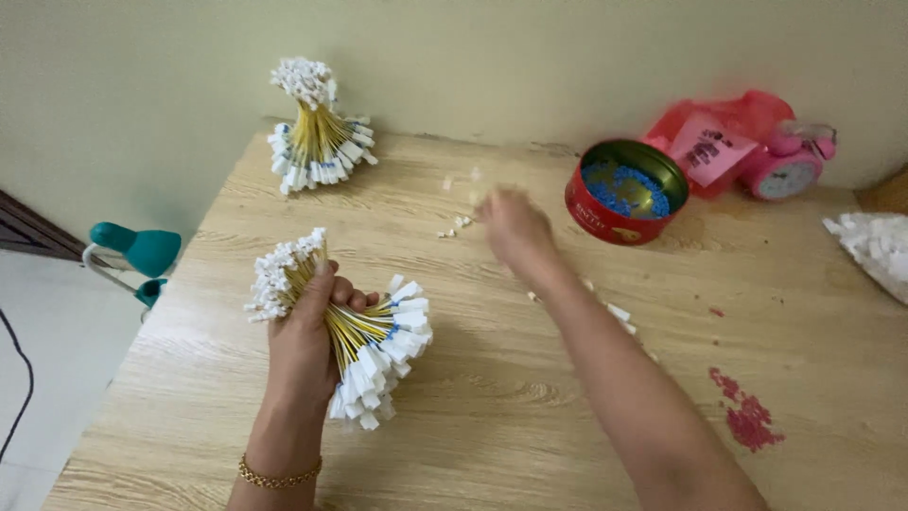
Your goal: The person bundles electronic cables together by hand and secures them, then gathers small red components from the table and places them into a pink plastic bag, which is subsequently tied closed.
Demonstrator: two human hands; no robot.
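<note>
One hand clamps a bundle while the other reaches to small white pieces.

The left hand (pixel 305 333) is clenched round the waist of a fanned bundle of yellow wires (pixel 352 333), which keeps it together near left; the blurred right hand (pixel 514 227) hovers over scattered white pieces (pixel 461 222) beside the red tin (pixel 605 213), its finger state unclear.

Tin (pixel 626 192) right of bundles (pixel 340 326)

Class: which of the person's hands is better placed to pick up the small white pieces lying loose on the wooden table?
The right hand. It reaches over the small white loose pieces by the round red tin, while the left hand is closed around the bundle of yellow wires with white end-pieces.
</note>
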